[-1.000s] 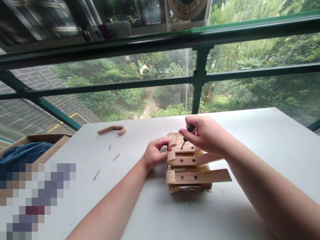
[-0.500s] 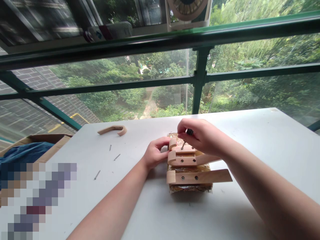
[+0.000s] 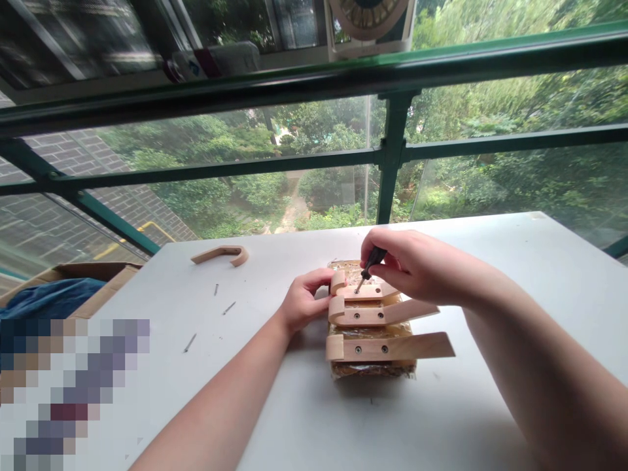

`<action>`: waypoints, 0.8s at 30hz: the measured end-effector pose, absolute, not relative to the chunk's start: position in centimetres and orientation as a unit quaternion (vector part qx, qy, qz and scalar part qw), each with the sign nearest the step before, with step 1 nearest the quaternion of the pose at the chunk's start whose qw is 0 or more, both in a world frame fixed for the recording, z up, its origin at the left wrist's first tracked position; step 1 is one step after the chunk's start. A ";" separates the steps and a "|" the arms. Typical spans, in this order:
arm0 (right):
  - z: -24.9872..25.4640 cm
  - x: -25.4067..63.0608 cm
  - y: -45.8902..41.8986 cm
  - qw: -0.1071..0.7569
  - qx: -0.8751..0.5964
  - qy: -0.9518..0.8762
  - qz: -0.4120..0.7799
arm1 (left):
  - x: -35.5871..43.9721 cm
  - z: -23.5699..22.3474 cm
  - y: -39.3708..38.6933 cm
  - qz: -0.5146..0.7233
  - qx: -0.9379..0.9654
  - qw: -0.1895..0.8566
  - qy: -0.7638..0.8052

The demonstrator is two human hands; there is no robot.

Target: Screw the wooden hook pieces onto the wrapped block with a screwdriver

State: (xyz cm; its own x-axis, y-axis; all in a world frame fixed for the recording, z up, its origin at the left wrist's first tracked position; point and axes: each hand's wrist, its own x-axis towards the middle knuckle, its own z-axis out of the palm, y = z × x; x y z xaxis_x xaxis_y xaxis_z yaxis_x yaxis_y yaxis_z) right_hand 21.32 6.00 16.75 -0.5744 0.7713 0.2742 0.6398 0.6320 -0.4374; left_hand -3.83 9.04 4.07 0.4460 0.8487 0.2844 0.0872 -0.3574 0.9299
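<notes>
My right hand (image 3: 415,265) grips a black-handled screwdriver (image 3: 373,261), tilted, its tip at the left screw of the farthest wooden hook (image 3: 367,292). The fingers of my left hand (image 3: 308,299) close around the curved left end of that same hook; the fingertips are partly hidden. Nearer to me lie a middle wooden hook (image 3: 370,317) and a near wooden hook (image 3: 417,347), each with two screws in it. All three lie across a block wrapped in shiny brown tape (image 3: 375,370).
A loose wooden hook (image 3: 216,254) lies at the back left of the white table (image 3: 294,418). Three loose screws (image 3: 229,307) are scattered left of my left hand. An open cardboard box (image 3: 110,291) with blue cloth stands beyond the left edge. Green railing (image 3: 391,157) runs behind the table.
My right hand has shifted slightly right and turned, so more of the screwdriver's handle shows. The tip remains at the same screw. My left hand stays in place.
</notes>
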 end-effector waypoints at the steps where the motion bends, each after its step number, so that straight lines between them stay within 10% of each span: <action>1: 16.9 21.3 6.0 0.224 -0.405 -0.875 0.138 | -3.8 4.1 9.0 0.411 0.713 0.462 0.330; 24: 16.1 20.0 6.6 0.234 -0.517 -0.819 0.091 | -3.7 4.1 8.9 0.420 0.705 0.463 0.335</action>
State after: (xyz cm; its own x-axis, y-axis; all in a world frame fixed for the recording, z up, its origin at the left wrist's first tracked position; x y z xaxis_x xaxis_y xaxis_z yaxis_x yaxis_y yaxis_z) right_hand 19.95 6.64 16.07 -0.3565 0.8881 0.2901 0.8032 0.4499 -0.3904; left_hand -3.71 8.89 4.10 0.4232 0.8608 0.2828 0.0836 -0.3479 0.9338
